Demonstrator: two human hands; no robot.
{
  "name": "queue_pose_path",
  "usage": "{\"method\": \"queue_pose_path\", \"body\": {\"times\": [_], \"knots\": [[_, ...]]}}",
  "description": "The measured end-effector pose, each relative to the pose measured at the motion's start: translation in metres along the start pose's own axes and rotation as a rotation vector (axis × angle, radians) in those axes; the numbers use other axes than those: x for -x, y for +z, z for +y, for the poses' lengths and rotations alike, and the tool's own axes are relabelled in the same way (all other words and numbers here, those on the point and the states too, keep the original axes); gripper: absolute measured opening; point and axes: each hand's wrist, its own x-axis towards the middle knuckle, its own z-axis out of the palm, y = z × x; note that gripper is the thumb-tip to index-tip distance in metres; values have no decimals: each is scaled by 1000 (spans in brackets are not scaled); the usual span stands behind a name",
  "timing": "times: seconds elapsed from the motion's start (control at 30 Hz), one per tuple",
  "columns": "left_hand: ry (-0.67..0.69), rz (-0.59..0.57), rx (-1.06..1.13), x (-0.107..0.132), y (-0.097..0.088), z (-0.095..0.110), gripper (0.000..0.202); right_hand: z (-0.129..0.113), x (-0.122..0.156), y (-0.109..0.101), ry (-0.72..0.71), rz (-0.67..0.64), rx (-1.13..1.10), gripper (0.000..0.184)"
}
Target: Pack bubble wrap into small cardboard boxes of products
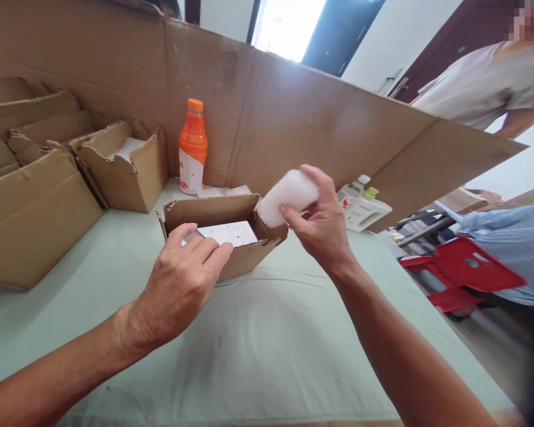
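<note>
A small open cardboard box (244,256) sits in the middle of the pale green table (258,356), with a white flat item (231,232) inside it. My left hand (182,284) rests on the box's near left edge, its fingers curled over the rim and touching the white item. To the right, my right hand (323,222) is closed around a white foam-wrapped roll (287,194), held tilted over the box's right end.
A tall cardboard sheet (293,118) stands behind as a wall. An orange bottle (192,148) stands against it. More open boxes (124,166) lie at the left. White bottles (362,207) sit at the right. Red stool (463,273) and another person (493,83) stand beyond the table.
</note>
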Motion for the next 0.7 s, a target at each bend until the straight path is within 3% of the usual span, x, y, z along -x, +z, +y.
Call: {"method": "queue_pose_path", "body": {"times": [0.13, 0.3, 0.47, 0.63, 0.7], "knots": [[-21, 17, 11, 2, 3, 1, 26, -4, -16, 10, 116, -229, 377, 49], [-25, 12, 13, 3, 5, 1, 31, -20, -23, 4, 11, -444, 742, 32], [-25, 21, -3, 4, 7, 0, 30, -36, -25, 0, -1, -621, 873, 17], [-18, 14, 2, 2, 8, 1, 27, -42, -29, 9, -24, -871, 808, 29], [-25, 17, 15, 2, 5, 0, 25, -39, -29, 6, -49, -861, 733, 34]]}}
